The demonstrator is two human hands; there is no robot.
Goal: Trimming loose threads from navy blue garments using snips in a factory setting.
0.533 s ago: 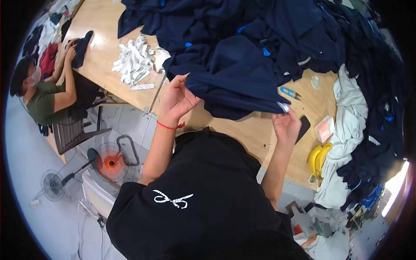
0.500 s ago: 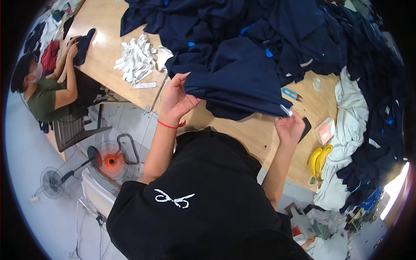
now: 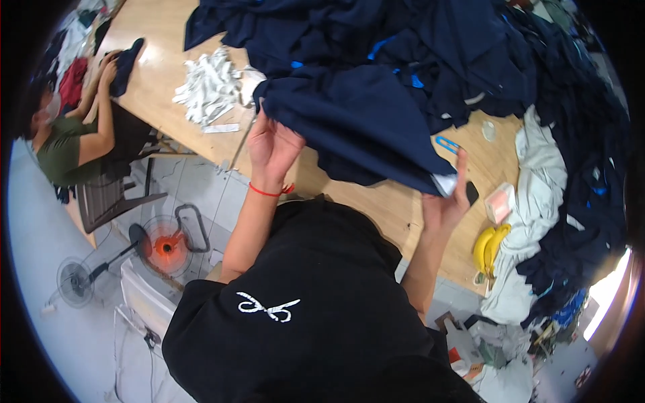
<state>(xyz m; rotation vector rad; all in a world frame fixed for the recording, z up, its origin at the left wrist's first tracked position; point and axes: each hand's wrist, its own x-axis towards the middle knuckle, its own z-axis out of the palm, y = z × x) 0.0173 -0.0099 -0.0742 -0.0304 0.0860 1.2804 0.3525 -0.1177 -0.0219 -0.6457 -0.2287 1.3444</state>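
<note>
A navy blue fabric piece (image 3: 363,127), perhaps part of a garment, is stretched between my two hands above the wooden table. My left hand (image 3: 274,149), with a red string at its wrist, pinches the near-left corner. On the other side, my right hand (image 3: 445,207) grips the right end, where a small white patch (image 3: 443,183) shows beside the fingers. The fabric's far part lies against a large heap of navy fabric (image 3: 463,47). Blue thread snips (image 3: 448,144) lie just beyond my right hand, and a dark flat object (image 3: 472,193) is partly hidden behind it.
White fabric strips (image 3: 209,87) are piled at the left. Bananas (image 3: 490,248), a pink-and-white packet (image 3: 500,203) and bunched white cloth (image 3: 537,181) line the right side. A seated person (image 3: 77,144) handles dark cloth at far left, near two fans (image 3: 164,247).
My left hand has shifted slightly left to the fabric's corner. The right end has tilted lower, exposing more of the white patch. The whole view has shifted slightly.
</note>
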